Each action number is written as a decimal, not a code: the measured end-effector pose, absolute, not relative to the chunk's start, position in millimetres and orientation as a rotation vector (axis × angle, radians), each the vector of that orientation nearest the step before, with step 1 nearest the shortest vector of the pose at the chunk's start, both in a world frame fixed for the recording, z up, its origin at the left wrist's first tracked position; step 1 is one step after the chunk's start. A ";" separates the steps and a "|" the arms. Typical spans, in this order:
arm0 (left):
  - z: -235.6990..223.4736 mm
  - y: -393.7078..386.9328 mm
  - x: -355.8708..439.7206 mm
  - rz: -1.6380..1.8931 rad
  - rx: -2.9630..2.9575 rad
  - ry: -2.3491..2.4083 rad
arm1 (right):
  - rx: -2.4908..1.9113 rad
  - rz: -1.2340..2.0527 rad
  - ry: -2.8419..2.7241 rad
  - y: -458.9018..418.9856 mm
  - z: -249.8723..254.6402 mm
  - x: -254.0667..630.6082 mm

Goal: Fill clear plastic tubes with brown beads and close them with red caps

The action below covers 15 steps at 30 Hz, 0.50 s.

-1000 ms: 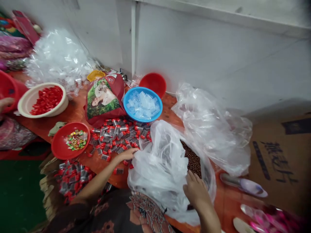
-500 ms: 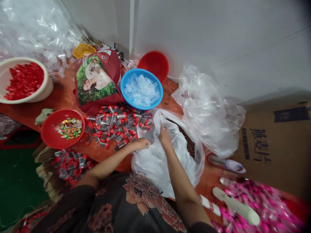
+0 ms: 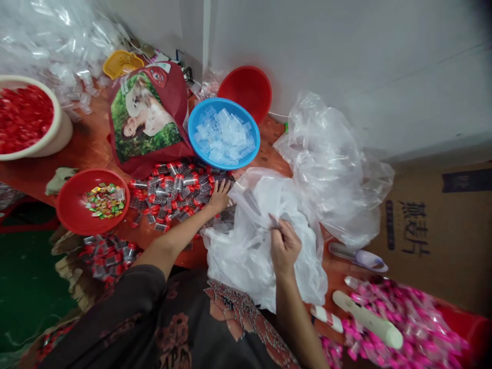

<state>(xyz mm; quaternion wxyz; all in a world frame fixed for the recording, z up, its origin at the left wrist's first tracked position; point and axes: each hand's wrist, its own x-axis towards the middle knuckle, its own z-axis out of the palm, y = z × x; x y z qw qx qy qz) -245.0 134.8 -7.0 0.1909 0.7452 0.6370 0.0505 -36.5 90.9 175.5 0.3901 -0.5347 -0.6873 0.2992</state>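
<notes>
A white plastic bag (image 3: 246, 256) lies bunched on the tabletop in front of me, and its contents are covered. My right hand (image 3: 285, 246) is closed on a gathered fold of it, fingers curled in. My left hand (image 3: 220, 197) has its fingers spread, over the right edge of a pile of small clear containers with red ends and dark contents (image 3: 172, 192), close by the bag's left edge. Whether it touches the containers I cannot tell. Behind the bag, a blue basin (image 3: 191, 134) holds many clear plastic pieces.
A red bowl (image 3: 67, 210) of wrapped sweets and a cream tub (image 3: 63, 130) of red pieces stand left. A maroon picture bag (image 3: 149, 115) and red basin (image 3: 249, 89) are behind. Rightward lie a clear bag (image 3: 334, 169), scoop (image 3: 359, 256), pink-ended containers (image 3: 407, 318) and a carton (image 3: 442, 225).
The bag's opening has been folded over, covering the dark brown pellets. My left hand has moved forward and opened; my right hand has shifted right and back, gripping the plastic.
</notes>
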 end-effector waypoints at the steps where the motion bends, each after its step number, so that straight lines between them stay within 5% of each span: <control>1: -6.6 133.7 -249.5 0.170 2.070 1.796 | -1.354 0.735 -1.749 87.6 179.6 -32.5; 7: 10.5 154.1 -283.9 0.756 1.506 1.787 | -1.527 0.556 -1.939 76.3 161.8 1.1; 15: 53.0 235.2 -333.8 1.328 0.024 1.373 | -2.500 0.500 -2.021 71.6 133.5 65.4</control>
